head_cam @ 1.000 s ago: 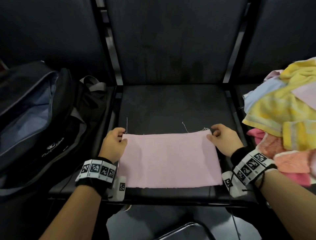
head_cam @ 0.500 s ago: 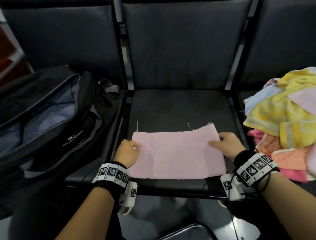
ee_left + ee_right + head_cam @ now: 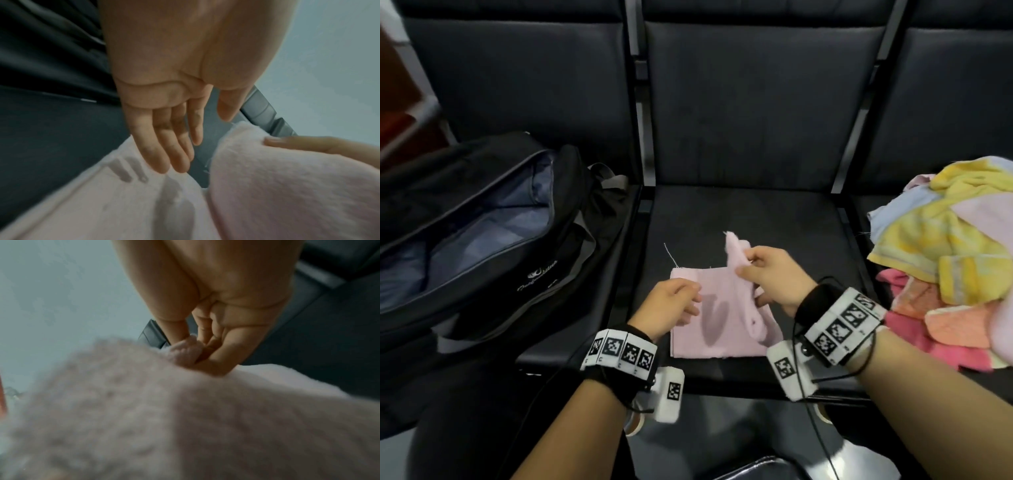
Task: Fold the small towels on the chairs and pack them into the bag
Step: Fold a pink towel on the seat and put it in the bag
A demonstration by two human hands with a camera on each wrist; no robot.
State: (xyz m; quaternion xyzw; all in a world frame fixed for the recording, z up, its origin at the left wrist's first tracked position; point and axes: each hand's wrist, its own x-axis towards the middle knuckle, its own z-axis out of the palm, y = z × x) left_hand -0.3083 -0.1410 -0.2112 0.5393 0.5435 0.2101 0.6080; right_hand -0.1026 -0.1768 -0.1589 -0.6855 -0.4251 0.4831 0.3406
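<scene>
Pink towel [image 3: 709, 329] is laid on the middle chair seat [image 3: 750, 219], near its front edge. Its right end is lifted off the seat and carried over toward the left, pinched between thumb and fingers of the right hand [image 3: 770, 277]; the pinch on a bunched bit of towel edge is confirmed in the right wrist view [image 3: 185, 347]. Left part of the towel is flat on the seat.

Left hand [image 3: 671, 305] is held over the towel's left portion, fingers [image 3: 164, 146] straight and relaxed, nothing grasped. Fingertips are seen at the towel surface in the left wrist view; actual contact cannot be told.

Black bag [image 3: 482, 233] is placed on the left chair, zip open, blue-grey lining exposed. No towel can be made out inside.

Pile of unfolded towels [image 3: 945, 246] (yellow, light blue, pink, orange) is heaped on the right chair, apart from the pink towel.
</scene>
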